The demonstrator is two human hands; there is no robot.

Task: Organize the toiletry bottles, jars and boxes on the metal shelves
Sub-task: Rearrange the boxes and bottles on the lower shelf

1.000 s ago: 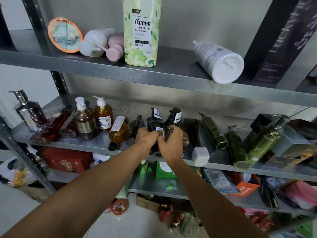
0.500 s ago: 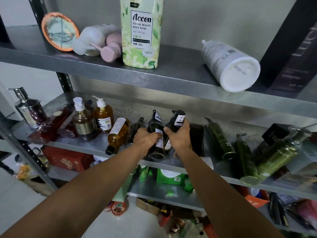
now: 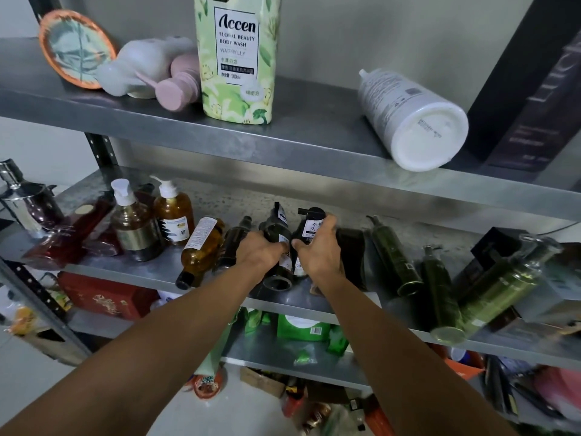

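Since your left hand (image 3: 261,251) grips one dark bottle (image 3: 274,229) and your right hand (image 3: 320,251) grips its labelled twin (image 3: 309,227), both tipped on the middle shelf (image 3: 157,269), stand them upright together, bases flat, clear of the toppled amber bottle (image 3: 201,247).

Top shelf (image 3: 314,127) lies bare between body wash (image 3: 235,58) and white bottle (image 3: 412,121)

Storeroom: toiletry-crowded metal shelves (image 3: 314,146)

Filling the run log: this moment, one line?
left hand grips left bottle | right hand grips right bottle | at middle shelf
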